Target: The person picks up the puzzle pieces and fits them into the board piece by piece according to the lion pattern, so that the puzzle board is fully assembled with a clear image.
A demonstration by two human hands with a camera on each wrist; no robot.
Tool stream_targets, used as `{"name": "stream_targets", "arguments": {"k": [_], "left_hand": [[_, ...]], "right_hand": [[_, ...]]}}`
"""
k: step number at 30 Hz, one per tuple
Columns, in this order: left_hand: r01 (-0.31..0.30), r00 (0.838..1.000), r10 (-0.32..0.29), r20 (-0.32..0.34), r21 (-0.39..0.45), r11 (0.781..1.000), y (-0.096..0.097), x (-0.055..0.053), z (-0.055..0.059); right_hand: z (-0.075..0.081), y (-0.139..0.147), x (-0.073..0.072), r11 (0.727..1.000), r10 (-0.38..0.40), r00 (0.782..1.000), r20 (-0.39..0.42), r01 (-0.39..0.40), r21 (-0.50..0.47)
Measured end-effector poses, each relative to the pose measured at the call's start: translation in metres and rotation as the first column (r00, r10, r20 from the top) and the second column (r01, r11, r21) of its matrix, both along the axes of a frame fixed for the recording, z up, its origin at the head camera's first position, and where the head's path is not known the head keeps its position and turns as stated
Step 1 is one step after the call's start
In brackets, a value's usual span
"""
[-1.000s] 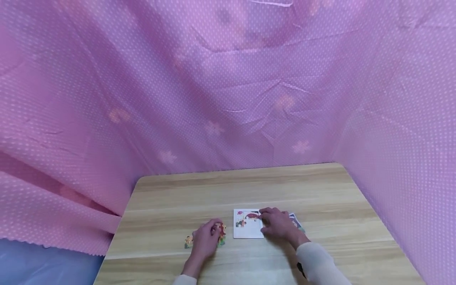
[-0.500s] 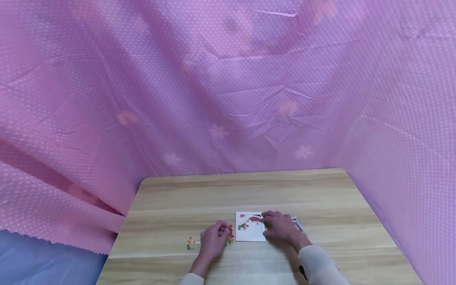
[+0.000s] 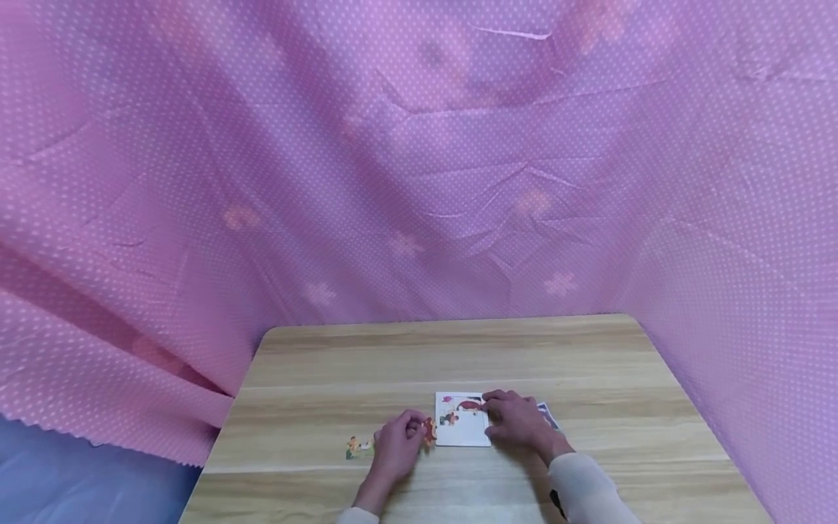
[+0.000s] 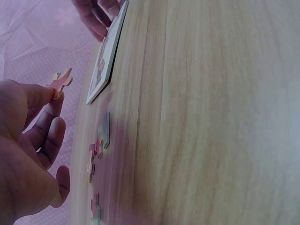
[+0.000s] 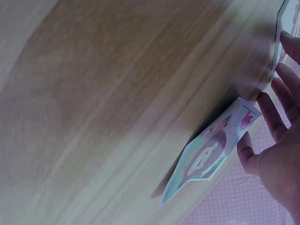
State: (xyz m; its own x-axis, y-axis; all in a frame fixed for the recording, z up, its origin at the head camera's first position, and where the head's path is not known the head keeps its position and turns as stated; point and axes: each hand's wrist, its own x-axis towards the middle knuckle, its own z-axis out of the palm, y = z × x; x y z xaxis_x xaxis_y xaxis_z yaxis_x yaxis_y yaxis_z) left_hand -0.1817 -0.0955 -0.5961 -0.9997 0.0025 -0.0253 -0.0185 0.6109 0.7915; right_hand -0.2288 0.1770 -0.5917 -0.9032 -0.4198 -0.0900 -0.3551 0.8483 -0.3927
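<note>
My left hand (image 3: 398, 445) pinches a jigsaw piece (image 4: 61, 84) between thumb and forefinger, raised above the table just left of the puzzle board. The piece shows a reddish-brown figure in the head view. The white-framed puzzle board (image 3: 466, 437) lies flat, with a few pieces set along its top and left and a bare white area below. At its right edge rests my right hand (image 3: 520, 422), fingertips on the frame and fingers loosely extended. Several loose jigsaw pieces (image 4: 104, 131) lie on the table beneath and left of my left hand, partly hidden by it in the head view.
A printed picture card (image 5: 206, 150) lies right of the board, partly covered by my right hand in the head view. The wooden table (image 3: 366, 356) has pink dotted cloth (image 3: 406, 182) hanging behind and at both sides.
My left hand has lifted the jigsaw piece from among the loose ones and carried it right, toward the board. My right hand stays at the board's edge. The head view has shifted slightly.
</note>
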Motion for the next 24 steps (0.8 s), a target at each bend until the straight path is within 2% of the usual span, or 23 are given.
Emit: {"name": "stream_targets", "arguments": {"k": [7,13,17,20,24], "left_hand": [[0.013,1.0,-0.013,0.018,0.006,1.0,0.003,-0.003,-0.004],[0.04,0.999,-0.04,0.014,0.019,0.999,0.007,-0.007,-0.005],[0.031,0.999,-0.032,0.021,0.031,0.999,0.009,-0.011,-0.005],[0.029,0.999,-0.03,0.024,0.039,0.999,0.011,-0.017,-0.005],[0.032,0.999,-0.033,0.019,0.058,0.998,0.013,-0.03,-0.004]], "right_hand": [[-0.005,0.001,0.004,1.0,-0.018,1.0,0.012,0.018,0.004],[-0.009,0.002,0.004,1.0,-0.013,1.0,-0.023,0.013,0.006],[-0.011,0.001,0.001,1.0,-0.019,0.999,-0.026,0.019,0.015],[-0.011,0.001,-0.001,1.0,-0.019,0.999,-0.034,0.02,0.023],[-0.007,-0.001,-0.006,1.0,-0.01,0.999,-0.05,0.011,0.023]]}}
